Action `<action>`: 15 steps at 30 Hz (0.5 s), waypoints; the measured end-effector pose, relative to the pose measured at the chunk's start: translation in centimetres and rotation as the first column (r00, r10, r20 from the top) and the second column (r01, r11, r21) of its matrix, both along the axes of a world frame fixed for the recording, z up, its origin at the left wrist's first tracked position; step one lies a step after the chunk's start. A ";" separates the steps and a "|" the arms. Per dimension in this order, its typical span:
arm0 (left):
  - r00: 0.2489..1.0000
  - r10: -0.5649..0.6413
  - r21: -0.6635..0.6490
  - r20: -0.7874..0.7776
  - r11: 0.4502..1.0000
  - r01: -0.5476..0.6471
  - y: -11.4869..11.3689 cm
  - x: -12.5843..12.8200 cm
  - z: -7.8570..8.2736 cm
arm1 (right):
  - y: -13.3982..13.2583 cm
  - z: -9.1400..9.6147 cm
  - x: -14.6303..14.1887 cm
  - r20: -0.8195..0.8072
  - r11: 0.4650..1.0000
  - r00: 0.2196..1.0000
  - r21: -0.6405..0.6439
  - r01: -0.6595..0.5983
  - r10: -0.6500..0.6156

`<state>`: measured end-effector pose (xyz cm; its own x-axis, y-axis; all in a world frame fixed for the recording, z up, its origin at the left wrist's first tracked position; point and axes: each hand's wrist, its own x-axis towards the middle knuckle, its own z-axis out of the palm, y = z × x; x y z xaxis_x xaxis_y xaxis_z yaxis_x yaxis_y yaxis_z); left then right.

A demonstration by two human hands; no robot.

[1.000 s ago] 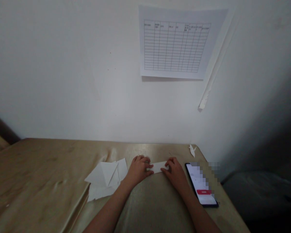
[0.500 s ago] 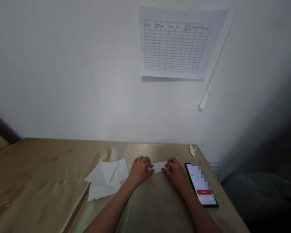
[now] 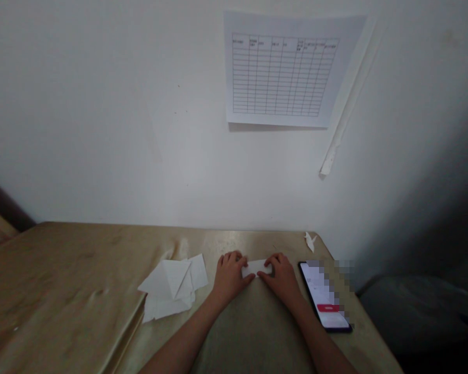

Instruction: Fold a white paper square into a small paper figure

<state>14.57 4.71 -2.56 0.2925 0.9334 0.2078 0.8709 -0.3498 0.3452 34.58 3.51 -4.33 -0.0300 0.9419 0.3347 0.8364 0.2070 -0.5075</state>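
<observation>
A small folded piece of white paper [image 3: 254,267] lies between my two hands, close to the back of the table. My left hand [image 3: 232,271] grips its left end, the thumb along the near edge and the fingers curled at the far side. At the right end, my right hand [image 3: 277,272] pinches the paper between thumb and index finger. Both thumb tips come near each other at the paper's near edge. The curled fingers partly cover both ends of it.
Left of my hands, several loose white paper pieces [image 3: 169,293] overlap on the brown-covered table [image 3: 74,291]. A phone [image 3: 323,298] with a lit screen lies on the right. Behind it sits a small folded paper shape [image 3: 309,242]. A printed sheet [image 3: 276,119] hangs on the wall.
Both thumbs have moved inward, closer together along the paper's near edge. My left hand has shifted slightly to the right. The paper stays in about the same place.
</observation>
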 end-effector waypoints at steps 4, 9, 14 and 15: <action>1.000 0.009 0.005 -0.014 1.000 -0.009 -0.1 0.2 0.3 | 0.2 -0.2 -0.3 0.011 1.000 1.000 -0.022 0.021 -0.021; 0.999 0.023 -0.043 -0.037 0.999 -0.025 0.1 0.2 0.8 | 0.4 -0.3 -0.2 -0.032 0.997 0.999 -0.074 0.023 -0.025; 0.999 -0.007 -0.118 -0.037 0.993 0.002 0.6 -0.7 0.8 | 0.7 0.0 0.6 -0.111 0.987 0.993 -0.157 -0.045 0.028; 0.999 -0.018 -0.125 -0.030 0.992 0.014 0.6 -0.9 0.8 | 0.8 0.0 0.8 -0.123 0.984 0.992 -0.169 -0.060 0.040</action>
